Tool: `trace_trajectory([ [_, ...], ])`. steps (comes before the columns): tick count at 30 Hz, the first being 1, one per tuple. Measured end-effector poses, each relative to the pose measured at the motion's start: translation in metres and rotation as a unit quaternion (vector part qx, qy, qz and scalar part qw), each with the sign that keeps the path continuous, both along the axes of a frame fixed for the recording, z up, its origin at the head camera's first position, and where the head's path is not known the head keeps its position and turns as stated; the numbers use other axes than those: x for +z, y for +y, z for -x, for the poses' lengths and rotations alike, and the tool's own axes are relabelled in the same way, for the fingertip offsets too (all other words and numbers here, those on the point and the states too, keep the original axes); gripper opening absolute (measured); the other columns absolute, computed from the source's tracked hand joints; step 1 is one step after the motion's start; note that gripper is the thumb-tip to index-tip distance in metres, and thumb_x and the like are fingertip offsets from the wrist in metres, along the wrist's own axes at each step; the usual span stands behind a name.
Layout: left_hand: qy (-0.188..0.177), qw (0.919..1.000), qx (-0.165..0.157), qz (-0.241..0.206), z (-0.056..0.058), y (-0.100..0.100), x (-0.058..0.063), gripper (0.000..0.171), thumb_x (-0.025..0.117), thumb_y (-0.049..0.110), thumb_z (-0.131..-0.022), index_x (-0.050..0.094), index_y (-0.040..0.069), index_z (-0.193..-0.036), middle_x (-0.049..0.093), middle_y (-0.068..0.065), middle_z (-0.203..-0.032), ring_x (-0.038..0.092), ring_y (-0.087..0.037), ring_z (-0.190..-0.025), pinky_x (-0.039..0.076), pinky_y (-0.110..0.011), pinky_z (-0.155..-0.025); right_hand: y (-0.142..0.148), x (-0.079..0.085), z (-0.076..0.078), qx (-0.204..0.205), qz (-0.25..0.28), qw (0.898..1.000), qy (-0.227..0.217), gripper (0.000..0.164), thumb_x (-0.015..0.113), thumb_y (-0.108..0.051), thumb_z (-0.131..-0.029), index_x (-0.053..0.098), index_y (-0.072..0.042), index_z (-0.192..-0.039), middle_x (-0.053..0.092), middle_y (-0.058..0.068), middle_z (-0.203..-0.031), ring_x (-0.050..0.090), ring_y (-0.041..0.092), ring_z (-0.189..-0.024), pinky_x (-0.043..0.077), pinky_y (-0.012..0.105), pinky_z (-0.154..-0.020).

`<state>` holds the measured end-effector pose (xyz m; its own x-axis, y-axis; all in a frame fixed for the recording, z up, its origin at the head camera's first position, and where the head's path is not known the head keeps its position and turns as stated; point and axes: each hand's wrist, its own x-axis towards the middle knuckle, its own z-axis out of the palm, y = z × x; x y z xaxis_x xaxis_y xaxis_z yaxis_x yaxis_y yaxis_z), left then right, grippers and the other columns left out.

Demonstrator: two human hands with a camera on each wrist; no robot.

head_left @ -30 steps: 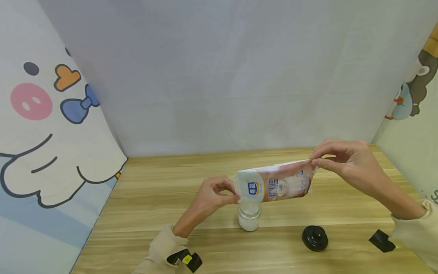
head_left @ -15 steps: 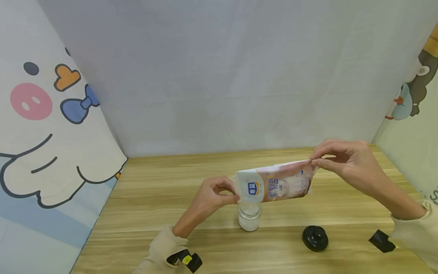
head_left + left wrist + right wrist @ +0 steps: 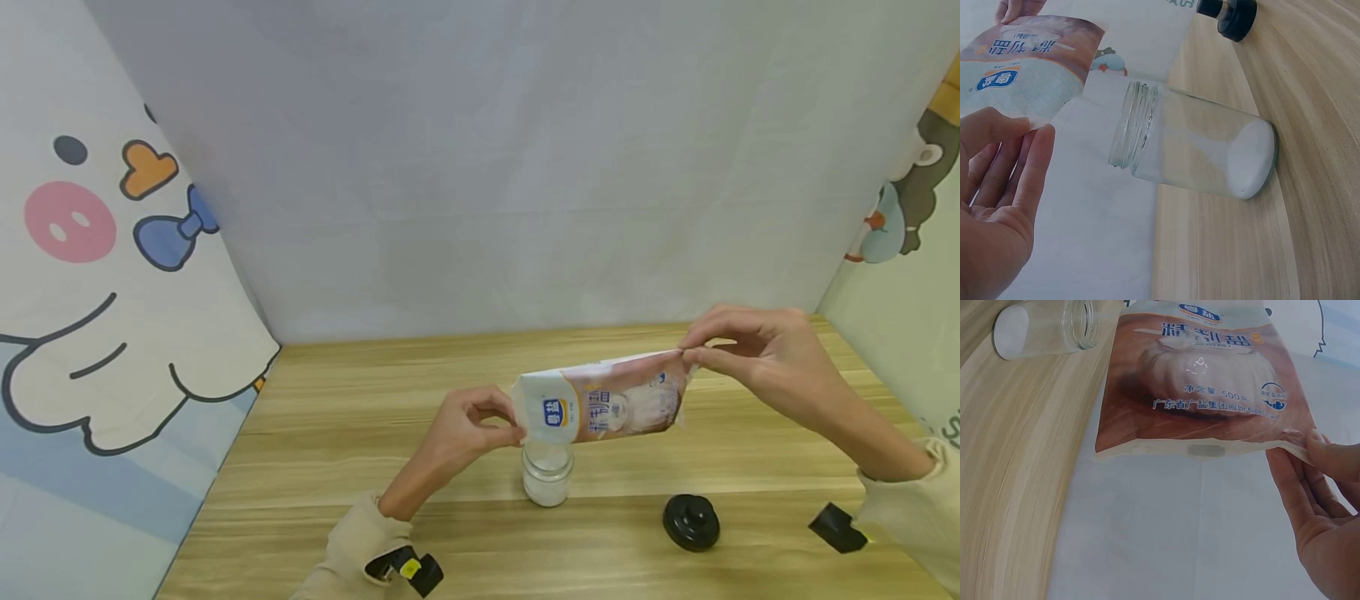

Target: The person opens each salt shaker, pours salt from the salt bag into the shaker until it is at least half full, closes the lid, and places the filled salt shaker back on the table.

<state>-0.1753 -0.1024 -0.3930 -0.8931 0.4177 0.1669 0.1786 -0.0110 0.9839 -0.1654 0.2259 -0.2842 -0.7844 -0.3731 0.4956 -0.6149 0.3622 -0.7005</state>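
A printed bag of refined salt [image 3: 618,400] hangs tilted over the table, its pale end lower and to the left. My left hand [image 3: 472,425] pinches a corner at that pale end between thumb and finger. At the raised far corner, my right hand [image 3: 765,346] pinches the bag's sealed edge. Right below the pale end stands a clear glass jar [image 3: 547,475], upright and without a lid. White salt [image 3: 1252,159] covers its bottom, and a faint white streak shows above it inside the glass in the left wrist view.
A round black lid with a knob [image 3: 690,522] lies on the wooden table [image 3: 337,475], right of the jar and nearer me. A pale grey cloth wall [image 3: 487,183] stands behind the table, with cartoon-printed panels at both sides.
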Motion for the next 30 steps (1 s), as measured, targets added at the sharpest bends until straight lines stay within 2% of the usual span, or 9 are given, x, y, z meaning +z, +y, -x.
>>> trace_trajectory([
  [17, -0.001, 1.0000, -0.001, 0.000, -0.0009, -0.0001, 0.0000, 0.013, 0.073, -0.003, -0.078, 0.066, 0.007, -0.080, 0.067, -0.011, -0.083, 0.064, -0.025, -0.083, 0.059, -0.041, -0.072, 0.0000, 0.0000, 0.0000, -0.002, -0.004, 1.000, 0.002, 0.022, 0.064, 0.016, -0.080, 0.069, -0.003, -0.088, 0.064, 0.009, -0.090, 0.061, 0.016, -0.083, 0.056, 0.020, -0.074],
  [30, 0.007, 1.0000, 0.002, 0.006, -0.0011, 0.0000, 0.0011, 0.011, 0.073, -0.003, -0.077, 0.065, 0.003, -0.081, 0.067, -0.013, -0.083, 0.064, -0.024, -0.082, 0.059, -0.040, -0.072, -0.0003, 0.0013, -0.0012, -0.005, -0.005, 1.000, -0.004, 0.021, 0.064, 0.015, -0.081, 0.069, -0.003, -0.088, 0.064, 0.009, -0.091, 0.061, 0.016, -0.084, 0.056, 0.019, -0.073],
])
